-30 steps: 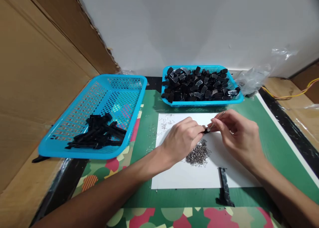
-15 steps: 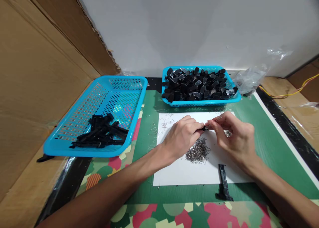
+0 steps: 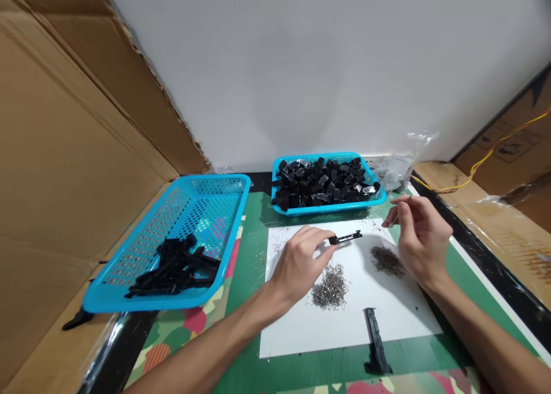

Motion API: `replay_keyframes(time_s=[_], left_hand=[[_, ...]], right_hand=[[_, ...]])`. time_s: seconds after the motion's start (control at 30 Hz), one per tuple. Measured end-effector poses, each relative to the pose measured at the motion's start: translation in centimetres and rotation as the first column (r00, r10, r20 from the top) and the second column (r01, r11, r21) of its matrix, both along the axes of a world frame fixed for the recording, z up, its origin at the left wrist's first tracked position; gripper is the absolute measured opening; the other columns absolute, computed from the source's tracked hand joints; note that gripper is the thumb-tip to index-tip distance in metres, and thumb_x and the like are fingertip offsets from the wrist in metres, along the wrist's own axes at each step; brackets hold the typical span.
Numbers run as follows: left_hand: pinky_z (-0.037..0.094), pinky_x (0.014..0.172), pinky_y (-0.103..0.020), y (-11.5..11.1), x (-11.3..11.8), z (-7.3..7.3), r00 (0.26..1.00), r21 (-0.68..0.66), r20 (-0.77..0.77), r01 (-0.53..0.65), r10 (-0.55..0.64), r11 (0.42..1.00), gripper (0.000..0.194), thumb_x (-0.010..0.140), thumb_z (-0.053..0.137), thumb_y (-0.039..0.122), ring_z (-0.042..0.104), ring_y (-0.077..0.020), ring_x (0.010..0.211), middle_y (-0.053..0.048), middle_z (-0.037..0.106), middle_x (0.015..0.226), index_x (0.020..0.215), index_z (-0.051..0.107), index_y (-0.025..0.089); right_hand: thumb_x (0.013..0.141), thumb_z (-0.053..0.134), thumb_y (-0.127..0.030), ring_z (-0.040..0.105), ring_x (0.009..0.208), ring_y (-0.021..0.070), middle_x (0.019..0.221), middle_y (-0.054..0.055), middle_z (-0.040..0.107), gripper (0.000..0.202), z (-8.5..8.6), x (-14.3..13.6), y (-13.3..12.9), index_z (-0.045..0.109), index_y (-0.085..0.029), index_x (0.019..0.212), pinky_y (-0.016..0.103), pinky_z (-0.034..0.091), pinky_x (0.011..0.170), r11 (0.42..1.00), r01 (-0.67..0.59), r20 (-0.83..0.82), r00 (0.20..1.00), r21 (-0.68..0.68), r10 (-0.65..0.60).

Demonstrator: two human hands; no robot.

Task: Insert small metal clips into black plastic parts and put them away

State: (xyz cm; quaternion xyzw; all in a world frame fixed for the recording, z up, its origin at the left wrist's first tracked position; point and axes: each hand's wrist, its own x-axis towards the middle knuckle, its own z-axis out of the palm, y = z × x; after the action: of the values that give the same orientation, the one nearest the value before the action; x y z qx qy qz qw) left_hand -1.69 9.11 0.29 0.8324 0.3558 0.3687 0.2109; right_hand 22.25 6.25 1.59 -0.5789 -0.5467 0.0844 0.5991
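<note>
Standing box (image 3: 514,148): printed marks too blurred to read
White paper (image 3: 293,331): under two small piles (image 3: 330,289)
Left hand (image 3: 298,262): fingers pinched on black part (image 3: 346,238), above paper
Right hand (image 3: 424,242): fingers half curled; cannot tell if holding anything

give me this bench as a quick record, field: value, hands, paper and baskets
left hand: holds slim black part over white paper
right hand: near darker pile; grip unclear
on paper: that pile, silvery pile
near paper edge: loose black part
left basket: long black pieces
far basket: heaped small pieces
</note>
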Motion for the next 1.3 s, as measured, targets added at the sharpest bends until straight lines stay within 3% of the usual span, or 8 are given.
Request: replay_keyframes(time_s=[0.2, 0.33, 0.43, 0.53, 0.67, 1.0, 1.17, 1.3], left_hand=[[0.059, 0.080, -0.036, -0.2, -0.4, 1.1, 0.999, 0.100, 0.035, -0.034, 0.031, 0.994, 0.017, 0.098, 0.073, 0.021, 0.070, -0.0201, 0.089, -0.004, 0.078, 0.100, 0.115, 0.073, 0.020], [0.058, 0.087, -0.041, 1.7, 0.2, 4.2, 0.998, 0.300, -0.018, -0.046, 0.054, 0.953, 0.018, 0.102, 0.068, 0.025, 0.070, -0.0222, 0.096, -0.007, 0.078, 0.105, 0.118, 0.073, 0.018], [0.056, 0.091, -0.044, 5.5, 1.5, 7.4, 0.986, 0.395, -0.079, -0.104, 0.146, 0.913, 0.019, 0.103, 0.066, 0.029, 0.070, -0.0237, 0.099, -0.008, 0.079, 0.108, 0.117, 0.075, 0.019], [0.055, 0.091, -0.040, 10.7, 3.2, 10.3, 0.923, 0.279, -0.204, -0.265, 0.327, 0.923, 0.020, 0.102, 0.066, 0.030, 0.070, -0.0238, 0.100, -0.008, 0.079, 0.113, 0.117, 0.076, 0.021], [0.052, 0.090, -0.039, 16.7, 6.0, 12.6, 0.892, 0.246, -0.340, -0.219, 0.296, 0.944, 0.015, 0.097, 0.070, 0.029, 0.072, -0.0269, 0.097, -0.008, 0.082, 0.107, 0.106, 0.081, 0.022], [0.038, 0.102, -0.040, 21.0, 11.7, 11.3, 0.754, 0.144, -0.651, 0.007, 0.089, 0.990, 0.011, 0.088, 0.075, 0.021, 0.073, -0.0294, 0.101, -0.013, 0.082, 0.099, 0.097, 0.081, 0.018], [0.040, 0.103, -0.037, 21.2, 10.9, 11.5, 0.719, 0.002, -0.694, 0.040, -0.027, 0.999, 0.018, 0.094, 0.069, 0.031, 0.073, -0.0271, 0.103, -0.008, 0.084, 0.106, 0.104, 0.082, 0.023], [0.039, 0.112, -0.039, 19.3, 8.2, 13.1, 0.774, -0.004, -0.632, 0.053, -0.043, 0.999, 0.037, 0.105, 0.051, 0.032, 0.064, -0.0274, 0.129, -0.010, 0.071, 0.143, 0.136, 0.070, 0.022]], right_hand=[[0.107, 0.052, -0.033, 0.052, 0.049, 0.0131, 0.071, -0.002, 0.064, 0.020, -0.9, 2.1, 0.7, 0.068, -0.020, 0.106, 0.026, 0.040, 0.051, 0.996, 0.073, 0.295, 0.952, 0.054, -0.086], [0.107, 0.050, -0.031, 0.054, 0.046, 0.0143, 0.070, -0.001, 0.068, 0.021, -0.8, 2.2, 1.0, 0.068, -0.021, 0.105, 0.026, 0.041, 0.051, 0.999, 0.003, 0.385, 0.923, 0.032, -0.015], [0.107, 0.046, -0.028, 0.054, 0.046, 0.0146, 0.068, 0.000, 0.067, 0.023, -0.8, 2.1, 1.0, 0.067, -0.019, 0.109, 0.026, 0.042, 0.053, 0.997, -0.074, 0.423, 0.904, -0.003, 0.069], [0.106, 0.045, -0.024, 0.058, 0.050, 0.0156, 0.068, 0.001, 0.068, 0.024, -0.7, 1.9, 1.0, 0.068, -0.019, 0.111, 0.026, 0.042, 0.055, 0.992, -0.128, 0.468, 0.875, -0.018, 0.121], [0.108, 0.042, -0.023, 0.061, 0.052, 0.0149, 0.067, 0.001, 0.069, 0.027, -0.3, 1.7, 1.2, 0.068, -0.019, 0.109, 0.025, 0.041, 0.056, 0.983, -0.182, 0.522, 0.835, -0.033, 0.172], [0.110, 0.037, -0.024, 0.056, 0.053, 0.0161, 0.067, 0.000, 0.065, 0.028, 0.4, 2.4, 1.3, 0.064, -0.019, 0.106, 0.029, 0.033, 0.057, 0.967, -0.210, 0.523, 0.813, -0.147, 0.256], [0.107, 0.040, -0.024, 0.052, 0.051, 0.0165, 0.063, -0.002, 0.061, 0.023, 0.3, 3.0, 1.3, 0.060, -0.022, 0.096, 0.030, 0.030, 0.057, 0.945, -0.223, 0.485, 0.816, -0.238, 0.314], [0.108, 0.042, -0.031, 0.049, 0.050, 0.0166, 0.058, -0.003, 0.055, 0.030, 0.7, 4.0, 1.5, 0.055, -0.024, 0.082, 0.030, 0.029, 0.057, 0.921, -0.212, 0.434, 0.832, -0.328, 0.346]])
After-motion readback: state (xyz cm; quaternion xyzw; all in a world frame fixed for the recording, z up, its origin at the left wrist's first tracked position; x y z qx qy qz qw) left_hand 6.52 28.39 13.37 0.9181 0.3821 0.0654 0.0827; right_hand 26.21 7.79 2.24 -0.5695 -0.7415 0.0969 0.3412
